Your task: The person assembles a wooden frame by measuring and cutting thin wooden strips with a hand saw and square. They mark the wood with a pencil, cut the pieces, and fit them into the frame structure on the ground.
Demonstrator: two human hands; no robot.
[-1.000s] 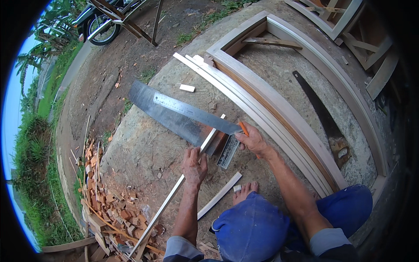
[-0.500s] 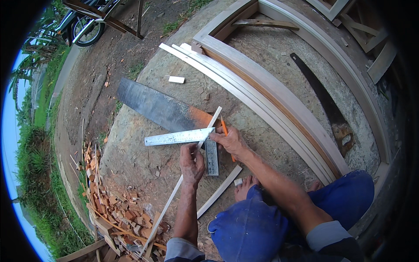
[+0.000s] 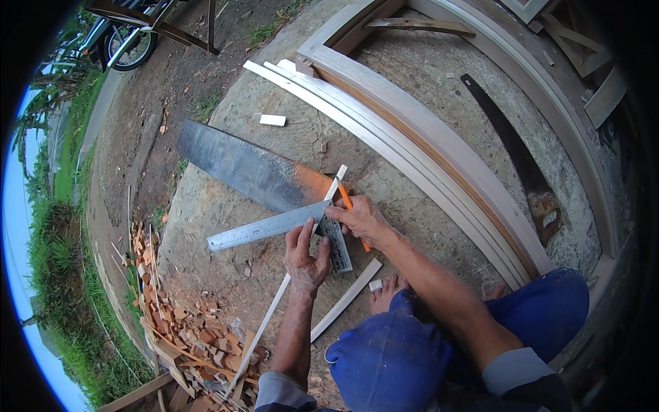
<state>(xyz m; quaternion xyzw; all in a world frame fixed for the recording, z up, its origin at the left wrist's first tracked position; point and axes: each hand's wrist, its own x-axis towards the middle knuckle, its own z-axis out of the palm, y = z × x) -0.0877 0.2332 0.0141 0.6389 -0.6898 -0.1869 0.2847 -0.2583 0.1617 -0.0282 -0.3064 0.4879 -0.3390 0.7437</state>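
Observation:
A steel try square (image 3: 264, 227) lies across a thin pale wooden strip (image 3: 288, 281) on the concrete slab. My left hand (image 3: 306, 255) presses flat on the square and the strip where they cross. My right hand (image 3: 357, 217) holds an orange pencil (image 3: 351, 210) with its tip at the square's corner. A wide dark saw blade (image 3: 240, 167) lies under the square's far end.
Curved wooden frame pieces (image 3: 412, 130) arc across the slab beyond my hands. A hand saw (image 3: 515, 154) lies inside the frame. A second pale strip (image 3: 345, 299) lies by my bare foot (image 3: 386, 291). Wood offcuts (image 3: 185, 329) pile at the lower left. A motorbike wheel (image 3: 127, 44) shows far left.
The square swung down from tilted over the saw blade to lie across the strip. My left hand moved onto it and my right hand brought the pencil to its corner.

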